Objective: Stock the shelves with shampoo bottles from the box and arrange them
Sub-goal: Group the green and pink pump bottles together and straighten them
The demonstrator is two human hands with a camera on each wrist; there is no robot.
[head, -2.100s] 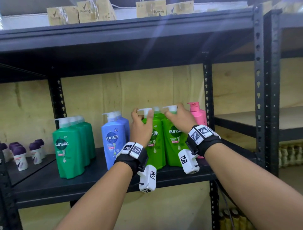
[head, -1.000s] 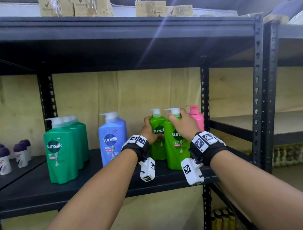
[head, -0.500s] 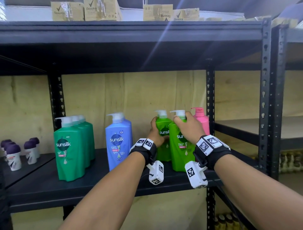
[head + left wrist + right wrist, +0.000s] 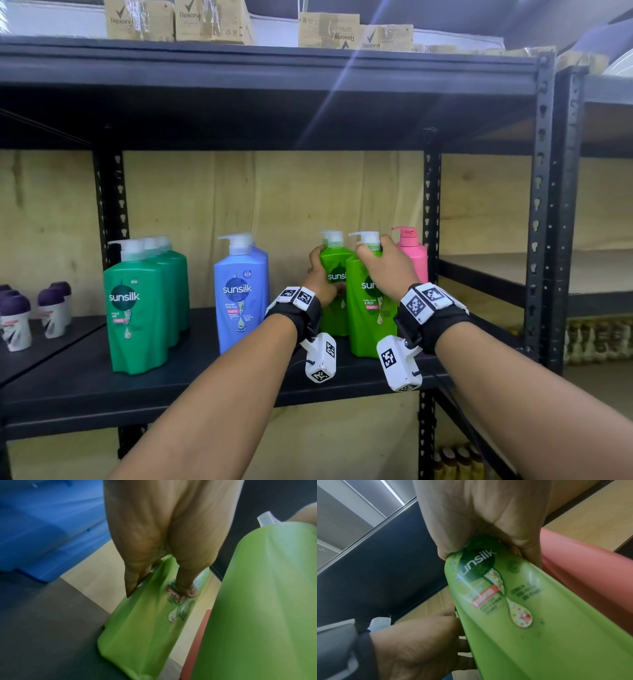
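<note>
Two glossy lime-green plastic pump bottles labelled "sunsilk" stand on the black metal shelf (image 4: 144, 387), right of the blue bottle (image 4: 241, 294). The left hand (image 4: 320, 279) curls thumb and fingers around the far lime bottle (image 4: 334, 263). The right hand (image 4: 388, 270) wraps the near lime bottle (image 4: 363, 325) at its shoulder, no longer on the pump as two seconds ago.

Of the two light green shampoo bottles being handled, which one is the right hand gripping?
The front light green bottle, beside the pink bottle; the right hand grips its shoulder. The left hand holds the rear light green bottle.
</note>
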